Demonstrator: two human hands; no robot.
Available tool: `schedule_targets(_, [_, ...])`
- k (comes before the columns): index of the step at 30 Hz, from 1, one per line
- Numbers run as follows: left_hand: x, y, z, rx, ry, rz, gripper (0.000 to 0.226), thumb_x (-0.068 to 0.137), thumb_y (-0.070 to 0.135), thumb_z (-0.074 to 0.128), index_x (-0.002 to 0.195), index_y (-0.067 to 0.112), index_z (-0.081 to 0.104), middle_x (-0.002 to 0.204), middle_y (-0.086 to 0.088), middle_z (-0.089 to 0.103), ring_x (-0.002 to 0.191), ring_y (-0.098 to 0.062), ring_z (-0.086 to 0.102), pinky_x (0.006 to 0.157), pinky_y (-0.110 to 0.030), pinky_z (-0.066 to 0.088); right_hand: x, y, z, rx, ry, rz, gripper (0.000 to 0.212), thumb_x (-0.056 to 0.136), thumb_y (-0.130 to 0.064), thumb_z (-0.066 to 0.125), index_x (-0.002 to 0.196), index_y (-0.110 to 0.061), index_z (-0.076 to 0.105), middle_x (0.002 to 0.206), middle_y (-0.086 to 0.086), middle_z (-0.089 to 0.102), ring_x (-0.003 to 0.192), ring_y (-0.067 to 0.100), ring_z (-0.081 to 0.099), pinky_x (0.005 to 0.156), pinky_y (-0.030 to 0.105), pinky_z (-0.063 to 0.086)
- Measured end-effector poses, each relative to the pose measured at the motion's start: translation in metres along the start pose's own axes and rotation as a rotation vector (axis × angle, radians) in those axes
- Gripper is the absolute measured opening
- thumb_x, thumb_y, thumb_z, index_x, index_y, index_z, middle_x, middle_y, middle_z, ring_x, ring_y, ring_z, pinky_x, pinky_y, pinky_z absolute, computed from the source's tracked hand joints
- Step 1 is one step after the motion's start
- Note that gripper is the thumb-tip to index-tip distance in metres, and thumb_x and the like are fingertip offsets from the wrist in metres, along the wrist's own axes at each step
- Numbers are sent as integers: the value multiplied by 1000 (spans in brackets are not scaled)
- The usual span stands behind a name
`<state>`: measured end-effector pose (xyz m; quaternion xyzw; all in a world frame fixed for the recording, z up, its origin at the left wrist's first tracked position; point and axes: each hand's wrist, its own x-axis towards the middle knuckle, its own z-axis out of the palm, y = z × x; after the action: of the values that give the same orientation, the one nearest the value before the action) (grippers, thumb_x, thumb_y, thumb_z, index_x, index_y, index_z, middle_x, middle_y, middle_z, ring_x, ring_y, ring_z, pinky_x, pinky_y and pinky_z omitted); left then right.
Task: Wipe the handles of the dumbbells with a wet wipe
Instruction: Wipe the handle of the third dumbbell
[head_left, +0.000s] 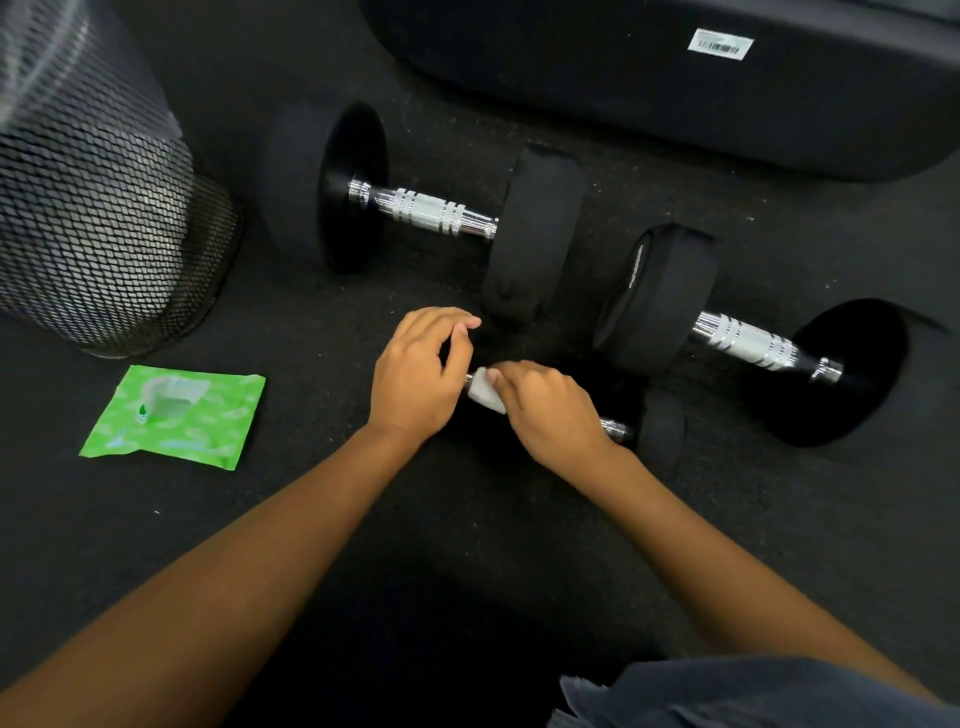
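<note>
Pack (174, 415) left of dumbbells (431, 208), bin (93, 208) behind; third dumbbell (615, 430) apparently nearest.

Open rubber floor (291, 525) near and left, around the green wet wipe packet (174, 418). Strip of floor runs between mesh bin (98, 218), far left, and far dumbbell (431, 208). Far dumbbell and right dumbbell (743, 340) stand just beside each other, plates close, walling the near dumbbell (660, 434) on its far side. Black padded bench (675, 104) closes the far edge

green wipe packet (174, 417), white wet wipe (484, 391)
</note>
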<state>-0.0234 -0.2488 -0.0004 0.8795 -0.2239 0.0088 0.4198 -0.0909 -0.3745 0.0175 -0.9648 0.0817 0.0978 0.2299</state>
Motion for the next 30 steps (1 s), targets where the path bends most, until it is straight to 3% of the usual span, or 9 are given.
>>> schedule_targets(3, [0, -1, 0, -4, 4, -4, 39, 91, 29, 34, 104, 14, 68, 105, 4, 66, 106, -9, 53, 86, -16, 38, -1, 1, -1, -81, -1, -53, 33, 101, -30, 33, 121, -14, 55, 116, 6, 60, 105, 24, 57, 83, 34, 44])
schedule_targets(8, [0, 1, 0, -11, 8, -9, 39, 91, 29, 34, 103, 14, 68, 105, 4, 66, 105, -9, 53, 87, -18, 40, -19, 10, 1, -8, 133, -241, 32, 91, -13, 56, 122, -6, 58, 117, 11, 64, 108, 26, 59, 92, 32, 45])
schedule_targets(14, [1, 1, -1, -7, 4, -1, 39, 91, 29, 34, 103, 13, 68, 105, 2, 66, 106, -11, 55, 87, -19, 40, 5, -5, 5, 9, -8, -25, 33, 100, -28, 33, 114, -10, 57, 111, 9, 61, 100, 27, 58, 77, 36, 43])
schedule_targets(21, [0, 1, -1, -4, 5, -4, 40, 91, 30, 34, 103, 13, 68, 106, 3, 66, 106, -11, 54, 88, -21, 41, -11, 11, -3, 109, 5, -153, 34, 94, -21, 52, 126, -14, 51, 124, 4, 56, 112, 20, 53, 88, 36, 46])
schedule_targets(23, [0, 1, -1, -5, 9, -8, 39, 91, 29, 34, 103, 14, 68, 105, 3, 66, 106, -10, 54, 88, -20, 41, -13, 16, -5, 126, 9, -113, 33, 94, -22, 51, 127, -15, 52, 123, 4, 57, 111, 21, 54, 88, 38, 46])
schedule_targets(27, [1, 1, -1, -4, 7, -3, 40, 91, 30, 33, 104, 14, 68, 106, 3, 66, 106, -10, 54, 88, -18, 39, 5, 8, -3, 133, -100, 23, 32, 99, -30, 37, 113, -13, 59, 109, 8, 63, 98, 28, 59, 81, 42, 47])
schedule_targets(30, [0, 1, -1, 5, 2, 2, 40, 91, 30, 33, 104, 14, 67, 106, 3, 66, 106, -10, 54, 87, -17, 38, 13, -4, 3, 166, -78, 6, 28, 99, -29, 38, 106, -9, 58, 105, 9, 61, 95, 29, 59, 75, 37, 45])
